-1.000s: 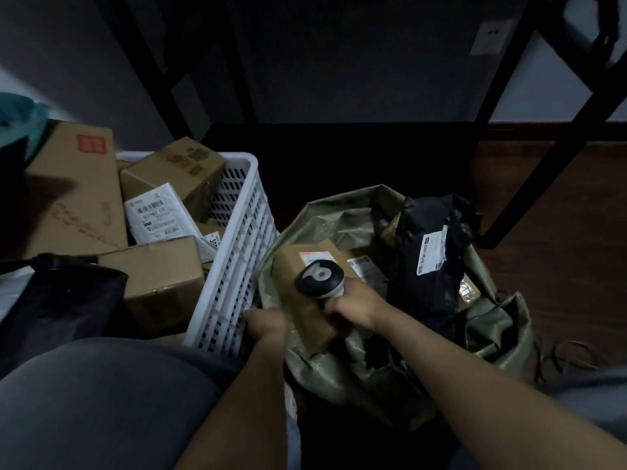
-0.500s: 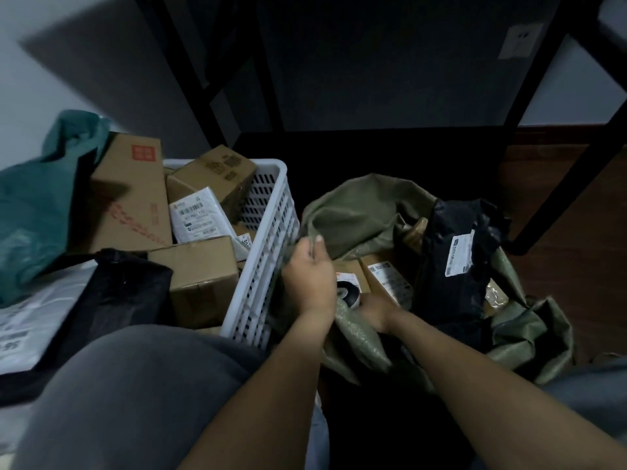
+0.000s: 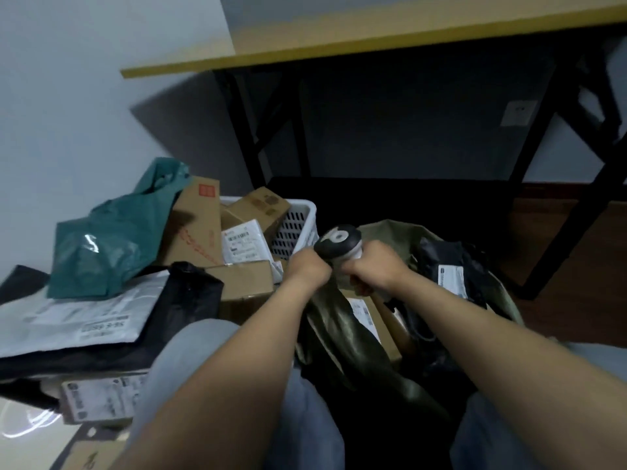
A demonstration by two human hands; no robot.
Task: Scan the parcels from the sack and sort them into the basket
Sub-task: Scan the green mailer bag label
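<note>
White shipping labels with barcodes show on several parcels, their print too blurred to read; a tall carton (image 3: 196, 222) bears a red square stamp. Since 0.5 s ago the view has tilted up, showing a yellow-edged bench (image 3: 339, 45), and the scanner (image 3: 337, 244) has risen. The right hand (image 3: 375, 273) grips its handle; the left hand (image 3: 307, 271) clenches the olive sack (image 3: 342, 337). The white slotted basket (image 3: 298, 225), left of the sack, holds brown boxes.

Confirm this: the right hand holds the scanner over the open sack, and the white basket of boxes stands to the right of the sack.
Wrong on one point: the head view shows the white basket left of the sack, not right. The right hand does hold the scanner over it.
</note>
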